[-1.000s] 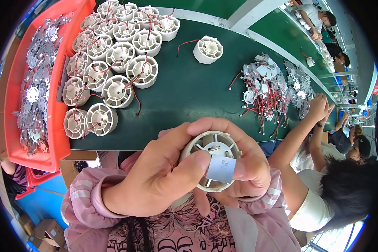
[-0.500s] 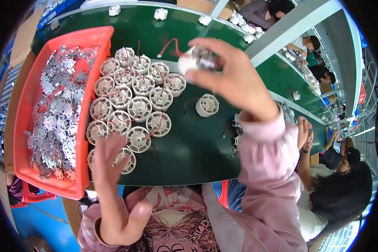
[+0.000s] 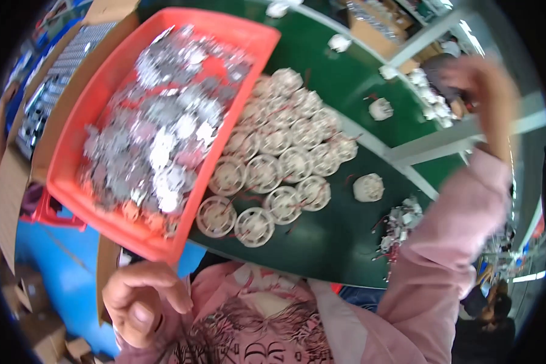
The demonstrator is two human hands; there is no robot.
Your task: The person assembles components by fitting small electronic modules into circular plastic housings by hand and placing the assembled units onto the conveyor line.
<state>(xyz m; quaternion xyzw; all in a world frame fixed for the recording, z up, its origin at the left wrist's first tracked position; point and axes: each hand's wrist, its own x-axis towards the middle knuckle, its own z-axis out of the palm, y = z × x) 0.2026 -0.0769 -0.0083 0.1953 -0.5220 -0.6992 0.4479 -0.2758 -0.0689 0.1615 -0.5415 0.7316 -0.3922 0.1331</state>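
My right hand is raised at the far right, over the far side of the bench, and smeared by motion; its fingers do not show clearly. Nearest to it on the far green strip stands a white round housing with a red wire. My left hand hangs below the red tray's near corner, fingers loosely curled and thumb apart, with nothing visible in it. Several white round spoked housings with red wires stand packed together on the dark green table. A single housing stands apart to their right.
A red tray heaped with thin silvery metal plates borders the housings on the left. Beyond it is a cardboard box of metal cylinders. Small parts with wires lie at right. A grey frame post crosses beside my right arm.
My right hand has swung far right, and the wired housing it held now appears to stand on the far strip. My left hand has dropped away from the housings. The view has shifted.
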